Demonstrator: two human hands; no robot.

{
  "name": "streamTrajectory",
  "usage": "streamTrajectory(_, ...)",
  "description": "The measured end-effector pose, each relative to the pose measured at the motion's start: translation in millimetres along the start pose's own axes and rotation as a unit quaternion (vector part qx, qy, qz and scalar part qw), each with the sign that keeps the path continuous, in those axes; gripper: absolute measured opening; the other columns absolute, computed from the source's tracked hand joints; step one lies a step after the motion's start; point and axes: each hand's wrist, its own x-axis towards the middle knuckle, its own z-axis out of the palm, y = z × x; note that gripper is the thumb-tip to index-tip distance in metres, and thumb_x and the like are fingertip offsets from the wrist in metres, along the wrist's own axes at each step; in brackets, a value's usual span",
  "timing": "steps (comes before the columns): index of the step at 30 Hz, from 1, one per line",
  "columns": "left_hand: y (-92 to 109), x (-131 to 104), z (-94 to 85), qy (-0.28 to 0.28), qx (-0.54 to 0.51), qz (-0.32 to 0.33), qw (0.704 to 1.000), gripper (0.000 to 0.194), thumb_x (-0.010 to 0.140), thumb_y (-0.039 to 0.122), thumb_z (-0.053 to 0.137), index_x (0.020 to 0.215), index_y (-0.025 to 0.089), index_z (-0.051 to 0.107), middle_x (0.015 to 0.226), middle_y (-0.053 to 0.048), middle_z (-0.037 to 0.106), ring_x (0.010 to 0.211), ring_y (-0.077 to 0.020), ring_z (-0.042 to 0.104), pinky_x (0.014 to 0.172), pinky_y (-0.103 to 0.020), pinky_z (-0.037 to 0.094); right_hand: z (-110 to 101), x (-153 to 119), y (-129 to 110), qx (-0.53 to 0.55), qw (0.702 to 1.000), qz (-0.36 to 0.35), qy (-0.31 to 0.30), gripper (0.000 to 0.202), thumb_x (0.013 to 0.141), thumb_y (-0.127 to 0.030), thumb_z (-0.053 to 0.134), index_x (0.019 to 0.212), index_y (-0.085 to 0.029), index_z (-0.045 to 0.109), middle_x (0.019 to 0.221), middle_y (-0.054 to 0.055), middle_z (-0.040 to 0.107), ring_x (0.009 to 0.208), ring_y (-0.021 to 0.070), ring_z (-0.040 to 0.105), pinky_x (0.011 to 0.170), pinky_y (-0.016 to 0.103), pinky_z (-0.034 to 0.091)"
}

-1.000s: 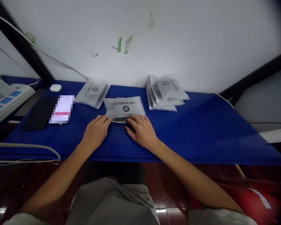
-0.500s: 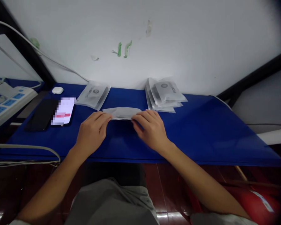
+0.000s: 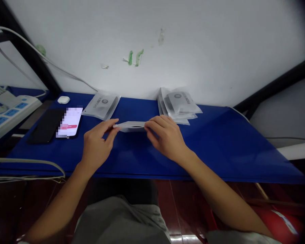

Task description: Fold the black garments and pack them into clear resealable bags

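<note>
Okay, counting first: one frosted whitish plastic pouch in the hands, one more pale frosted plastic pouch with dark lettering and a round logo lying by itself at the back left, plus one stack of frosted printed plastic pouches at the back right. At least three in that stack; they overlap too much for me to give an exact number. Then two phones: a flat black phone and, just beside it, a phone with a lit, pixelated screen. One small white rounded case behind them, and one white power strip with blue sockets off to the left.

The held pouch is near the middle of the blue surface, in front of the other pouches. It's tipped nearly edge-on, so mostly a thin pale strip shows, with a narrow dark gap along the top edge. Can't tell if its lower edge touches down.

Right hand has its fingers over the pouch's right end and the thumb tucked under, so that end is pinched. Left hand has index finger and thumb around the left corner, but honestly can't tell how tight.
</note>
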Motion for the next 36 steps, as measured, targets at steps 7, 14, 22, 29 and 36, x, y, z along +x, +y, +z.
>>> streamTrajectory(7, -3.5, -2.7, 0.7, 0.029, -0.026, -0.043, 0.998, 0.014, 0.085, 0.030, 0.062, 0.093, 0.023, 0.071, 0.090, 0.000, 0.074, 0.079, -0.0152, 0.070, 0.074, -0.029, 0.058, -3.2, 3.2, 4.8, 0.035, 0.999, 0.020, -0.025, 0.019, 0.093, -0.017, 0.043, 0.087, -0.018, 0.061, 0.084, 0.006, 0.064, 0.076, 0.0191, 0.052, 0.069, 0.033, 0.038)
streamTrajectory(14, -12.0, -2.6, 3.4, 0.012, -0.037, -0.031, 0.999, 0.013, 0.086, 0.031, 0.061, 0.089, 0.023, 0.070, 0.087, 0.000, 0.073, 0.079, -0.0142, 0.068, 0.074, -0.028, 0.056, -0.7, 2.4, 8.9, 0.084, 0.996, 0.040, -0.014, 0.018, 0.092, -0.017, 0.043, 0.087, -0.018, 0.060, 0.084, 0.006, 0.064, 0.076, 0.0186, 0.052, 0.068, 0.033, 0.038)
streamTrajectory(22, -10.3, -0.3, 1.7, -0.008, 0.023, 0.024, 0.999, 0.011, 0.090, 0.023, 0.053, 0.085, 0.022, 0.063, 0.081, 0.001, 0.070, 0.074, -0.0132, 0.065, 0.072, -0.027, 0.053, -4.1, 4.0, 7.4, 0.073, 0.996, 0.037, -0.035, 0.017, 0.092, -0.017, 0.045, 0.086, -0.019, 0.062, 0.083, 0.006, 0.063, 0.076, 0.0185, 0.052, 0.068, 0.033, 0.038)
streamTrajectory(29, -16.3, -2.0, 3.7, -0.020, 0.059, 0.064, 0.996, 0.012, 0.092, 0.019, 0.047, 0.087, 0.022, 0.057, 0.081, 0.000, 0.066, 0.074, -0.0129, 0.062, 0.070, -0.026, 0.049, -7.0, 6.2, 3.3, 0.074, 0.995, 0.043, -0.054, 0.018, 0.091, -0.016, 0.046, 0.083, -0.019, 0.062, 0.081, 0.005, 0.063, 0.073, 0.0179, 0.051, 0.068, 0.033, 0.039)
streamTrajectory(36, -17.0, -3.3, 5.5, -0.017, 0.055, 0.080, 0.995, 0.014, 0.091, 0.014, 0.046, 0.085, 0.020, 0.056, 0.077, 0.000, 0.064, 0.072, -0.0119, 0.062, 0.069, -0.024, 0.048, -0.2, 18.6, -13.1, 0.101, 0.994, 0.032, -0.041, 0.015, 0.089, -0.026, 0.055, 0.100, -0.019, 0.063, 0.099, 0.008, 0.065, 0.087, 0.0211, 0.056, 0.079, 0.036, 0.042)
